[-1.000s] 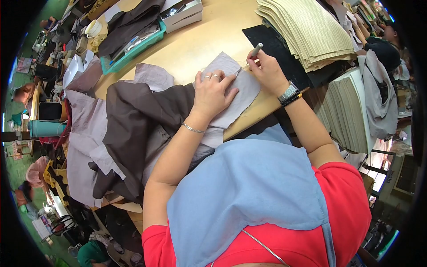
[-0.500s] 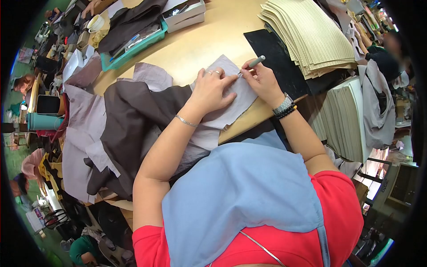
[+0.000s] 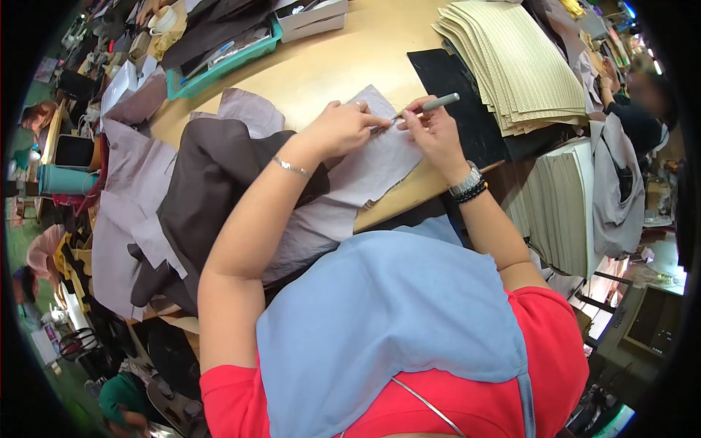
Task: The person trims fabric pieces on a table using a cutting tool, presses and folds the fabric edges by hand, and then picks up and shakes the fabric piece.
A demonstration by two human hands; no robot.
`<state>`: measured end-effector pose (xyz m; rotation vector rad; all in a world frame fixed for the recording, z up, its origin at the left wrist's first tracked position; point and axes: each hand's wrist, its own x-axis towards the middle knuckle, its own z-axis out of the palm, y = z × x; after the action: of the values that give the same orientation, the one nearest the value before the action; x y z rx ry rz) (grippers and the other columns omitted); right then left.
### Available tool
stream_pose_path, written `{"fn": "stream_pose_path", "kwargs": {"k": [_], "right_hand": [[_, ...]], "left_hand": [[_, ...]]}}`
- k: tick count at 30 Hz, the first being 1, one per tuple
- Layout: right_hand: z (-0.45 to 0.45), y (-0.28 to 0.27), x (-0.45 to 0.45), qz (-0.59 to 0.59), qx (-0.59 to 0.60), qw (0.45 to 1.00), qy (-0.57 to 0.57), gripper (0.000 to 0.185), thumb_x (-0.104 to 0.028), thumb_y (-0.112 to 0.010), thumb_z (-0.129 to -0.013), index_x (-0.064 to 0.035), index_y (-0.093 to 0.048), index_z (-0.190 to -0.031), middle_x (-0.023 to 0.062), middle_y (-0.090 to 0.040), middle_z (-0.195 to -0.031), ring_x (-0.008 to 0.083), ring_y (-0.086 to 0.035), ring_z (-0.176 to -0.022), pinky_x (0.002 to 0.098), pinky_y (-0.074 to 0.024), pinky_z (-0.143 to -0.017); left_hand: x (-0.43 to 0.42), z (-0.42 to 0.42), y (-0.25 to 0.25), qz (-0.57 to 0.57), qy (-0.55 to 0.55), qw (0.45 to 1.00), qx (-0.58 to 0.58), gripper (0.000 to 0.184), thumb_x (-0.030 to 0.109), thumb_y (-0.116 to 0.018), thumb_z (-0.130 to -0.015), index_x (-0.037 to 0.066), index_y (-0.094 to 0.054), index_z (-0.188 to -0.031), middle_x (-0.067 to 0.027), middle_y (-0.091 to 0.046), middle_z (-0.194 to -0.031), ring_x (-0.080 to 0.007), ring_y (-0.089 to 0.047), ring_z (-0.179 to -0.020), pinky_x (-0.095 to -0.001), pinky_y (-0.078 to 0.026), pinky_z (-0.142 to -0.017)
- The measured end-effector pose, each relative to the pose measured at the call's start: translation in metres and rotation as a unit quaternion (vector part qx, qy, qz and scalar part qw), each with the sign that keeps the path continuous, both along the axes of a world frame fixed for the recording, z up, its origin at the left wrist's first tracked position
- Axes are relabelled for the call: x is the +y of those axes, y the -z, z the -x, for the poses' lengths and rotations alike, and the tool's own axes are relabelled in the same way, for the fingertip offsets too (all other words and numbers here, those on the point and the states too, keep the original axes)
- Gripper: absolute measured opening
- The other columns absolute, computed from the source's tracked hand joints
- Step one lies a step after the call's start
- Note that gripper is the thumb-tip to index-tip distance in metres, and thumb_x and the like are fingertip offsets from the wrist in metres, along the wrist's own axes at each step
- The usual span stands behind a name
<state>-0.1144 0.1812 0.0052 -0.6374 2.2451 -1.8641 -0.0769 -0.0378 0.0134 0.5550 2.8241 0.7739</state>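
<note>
My right hand [image 3: 432, 131] is closed round a grey pen [image 3: 441, 102], whose tip is over the light grey cloth [image 3: 376, 169] near its upper edge. Close beside it, my left hand [image 3: 342, 131] has its fingers bent together at the cloth, the fingertips near the pen tip; what they pinch, if anything, is too small to make out. Dark brown cloth [image 3: 208, 171] lies bunched beneath and left of my left forearm, with more pale mauve cloth [image 3: 135, 197] at its left.
A teal tray [image 3: 219, 69] with pens stands at the table's back left beside a white box [image 3: 312, 20]. Textured cream sheets [image 3: 511, 69] are stacked on the right, above a thick pile of grey sheets [image 3: 558, 212]. Other people are partly visible at both sides.
My right hand has brought the pen from beside the cloth onto it, and the pen now leans further right. My left hand has lifted from lying spread on the cloth, its fingers drawing together.
</note>
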Motion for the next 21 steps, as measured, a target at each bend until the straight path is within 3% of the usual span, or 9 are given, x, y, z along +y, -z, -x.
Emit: {"fn": "stream_pose_path", "kwargs": {"k": [6,15,18,21], "right_hand": [[-0.009,0.011,-0.008,-0.012,0.018,0.997,-0.07,0.014,-0.011,-0.064,-0.095,-0.0008,-0.06,-0.104,0.0091,-0.07,-0.092,0.0154,-0.071,-0.078,0.0278,-0.0564,-0.067],[-0.005,0.01,-0.01,-0.107,0.079,0.989,-0.068,0.018,-0.011,-0.071,-0.089,-0.0017,-0.062,-0.102,0.0114,-0.072,-0.085,0.0159,-0.071,-0.074,0.0281,-0.0548,-0.062],[-0.007,0.019,-0.012,-0.066,0.103,0.99,-0.066,0.017,-0.01,-0.07,-0.09,-0.0013,-0.062,-0.102,0.0094,-0.072,-0.083,0.0131,-0.069,-0.072,0.026,-0.0532,-0.059],[-0.011,0.018,-0.013,-0.018,-0.054,0.996,-0.071,0.015,-0.009,-0.068,-0.092,-0.0006,-0.062,-0.103,0.0072,-0.071,-0.082,0.0098,-0.067,-0.07,0.0233,-0.0516,-0.058]], "left_hand": [[-0.001,0.016,-0.009,0.021,0.025,0.996,-0.086,0.05,0.005,-0.042,-0.085,0.024,-0.071,-0.122,-0.0111,-0.063,-0.109,-0.03,-0.057,-0.099,-0.0395,-0.039,-0.1],[-0.001,0.017,-0.005,0.007,0.014,0.993,-0.113,0.056,0.001,-0.038,-0.084,0.023,-0.068,-0.126,-0.0125,-0.06,-0.114,-0.0266,-0.055,-0.112,-0.0463,-0.025,-0.114],[-0.001,0.016,-0.01,0.013,0.015,0.991,-0.13,0.059,0.001,-0.038,-0.084,0.025,-0.066,-0.13,-0.0117,-0.058,-0.117,-0.0263,-0.054,-0.115,-0.0477,-0.023,-0.116],[0.0,0.017,-0.009,0.032,0.017,0.991,-0.128,0.06,0.002,-0.038,-0.085,0.026,-0.063,-0.133,-0.0117,-0.058,-0.119,-0.0269,-0.053,-0.118,-0.0494,-0.021,-0.117]]}}
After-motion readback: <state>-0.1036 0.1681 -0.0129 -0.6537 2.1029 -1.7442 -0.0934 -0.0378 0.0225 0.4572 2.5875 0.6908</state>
